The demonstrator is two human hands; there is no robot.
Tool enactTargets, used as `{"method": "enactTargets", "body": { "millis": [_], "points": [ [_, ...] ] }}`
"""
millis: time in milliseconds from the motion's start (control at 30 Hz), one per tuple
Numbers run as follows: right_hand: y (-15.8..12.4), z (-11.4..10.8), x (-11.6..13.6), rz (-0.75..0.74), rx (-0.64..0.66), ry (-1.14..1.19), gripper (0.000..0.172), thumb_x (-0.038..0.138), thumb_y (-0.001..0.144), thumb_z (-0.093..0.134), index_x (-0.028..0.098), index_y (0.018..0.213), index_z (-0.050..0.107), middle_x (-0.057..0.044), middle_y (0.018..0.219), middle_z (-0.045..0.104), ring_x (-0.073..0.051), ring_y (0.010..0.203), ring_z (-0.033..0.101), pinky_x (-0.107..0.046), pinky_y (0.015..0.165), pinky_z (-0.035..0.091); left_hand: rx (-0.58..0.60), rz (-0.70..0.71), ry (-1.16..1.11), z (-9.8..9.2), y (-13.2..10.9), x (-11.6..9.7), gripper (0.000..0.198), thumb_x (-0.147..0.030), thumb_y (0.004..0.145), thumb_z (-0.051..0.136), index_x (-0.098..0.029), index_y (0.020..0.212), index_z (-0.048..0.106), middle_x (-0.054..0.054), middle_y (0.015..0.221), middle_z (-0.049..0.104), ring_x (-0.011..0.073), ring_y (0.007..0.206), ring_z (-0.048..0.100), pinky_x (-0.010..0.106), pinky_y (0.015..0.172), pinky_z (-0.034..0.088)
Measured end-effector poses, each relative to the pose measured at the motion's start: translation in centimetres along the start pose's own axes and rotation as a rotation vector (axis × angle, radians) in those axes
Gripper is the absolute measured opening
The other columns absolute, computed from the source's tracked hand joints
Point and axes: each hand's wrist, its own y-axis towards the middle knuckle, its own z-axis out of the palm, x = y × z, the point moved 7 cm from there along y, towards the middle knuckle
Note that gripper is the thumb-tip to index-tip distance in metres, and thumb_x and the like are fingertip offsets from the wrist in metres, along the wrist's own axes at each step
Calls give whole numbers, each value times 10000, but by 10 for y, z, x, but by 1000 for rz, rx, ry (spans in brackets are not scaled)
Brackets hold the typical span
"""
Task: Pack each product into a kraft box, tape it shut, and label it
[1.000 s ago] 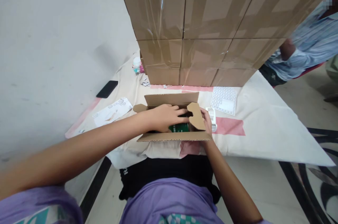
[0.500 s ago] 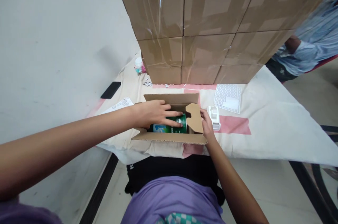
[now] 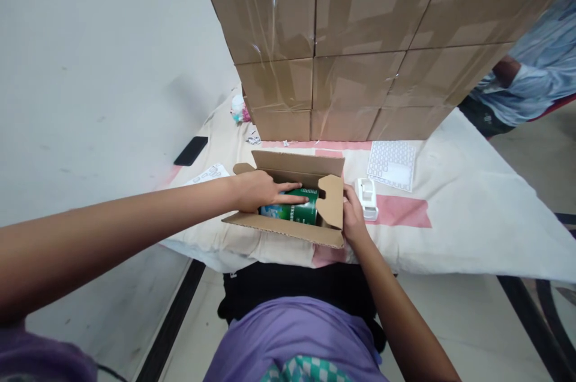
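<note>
Several cartons point(image 3: 355, 40) are standing behind the box point(image 3: 288, 231); a green can point(image 3: 292, 213) is lying inside it; left hand point(image 3: 258, 190) is pressing flat-fingered on the can, right hand point(image 3: 353, 220) is gripping the box's end; seating seems underway; closing needs the left hand out.

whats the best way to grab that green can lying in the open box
Grip the can across its round middle, coming straight down from above. It lies on its side, and the box walls and raised flap block its ends and sides; only the top is open, where the left hand lies flat.
</note>
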Motion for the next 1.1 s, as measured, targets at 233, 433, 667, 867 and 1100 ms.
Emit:
{"method": "enactTargets", "body": {
  "millis": [233,433,667,867,1100],
  "points": [
    [-2,-2,-11,24,2,-38,382,474,1016,431,278,1285,618,-82,1303,691,-336,1223,616,-526,1063,499,-185,-200,71,-25,-25,21,603,-362,914,677,-325,1502,548,145,1315,734,354,1216,675,524,1130,374],
    [-2,-1,-15,57,21,-46,377,463,1011,443,288,1293,622,-81,1285,693,-341,1210,616,-516,1022,511,-123,-723,-413,-22,-56,26,554,-461,1044,300,-234,1500,517,146,1214,764,322,1050,742,400,825,549],
    [-3,0,-16,49,46,-101,401,489,1018,444,284,1321,608,-87,1320,680,-351,1252,600,-534,1063,478,-207,-805,-829,-4,-55,24,720,-581,959,419,-215,1577,370,172,1568,550,339,1321,641,421,893,592],
    [-3,8,-13,9,150,-97,439,534,1028,456,276,1352,603,-88,1322,693,-358,1318,577,-553,1155,414,-338,-857,-999,-4,-55,39,671,-527,906,486,-209,1494,437,158,1480,627,318,1253,667,426,922,591],
    [-4,15,-14,-9,240,-101,475,569,1055,376,260,1264,670,-86,1247,720,-347,1281,608,-525,1129,443,-242,-909,-1169,18,-44,34,662,-546,864,565,-250,1454,511,99,1512,592,281,1166,693,365,897,598]
  ]
}}
